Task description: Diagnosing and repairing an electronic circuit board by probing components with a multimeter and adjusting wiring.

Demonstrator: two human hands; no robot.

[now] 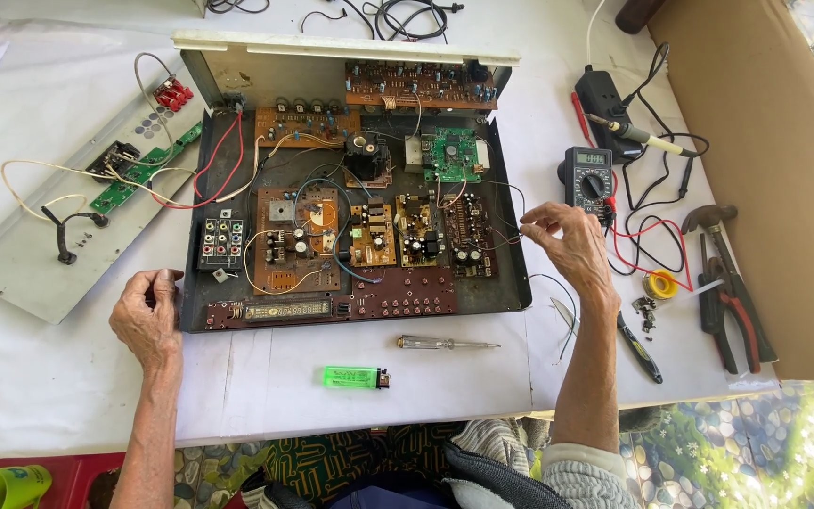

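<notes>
My left hand (148,316) clamps the open amplifier case (350,231) at its front-left corner, steadying it on the worktop (266,377); my right hand (567,240) fingers pinch thin wires (512,221) at the case's right edge.

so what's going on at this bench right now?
A person sits over an opened amplifier chassis full of circuit boards. The left hand grips the chassis's front-left corner. The right hand pinches a thin wire at the chassis's right edge, beside a digital multimeter. A soldering iron, solder spool and pliers lie to the right; a tester screwdriver and green lighter lie in front. The detached panel sits left.
</notes>
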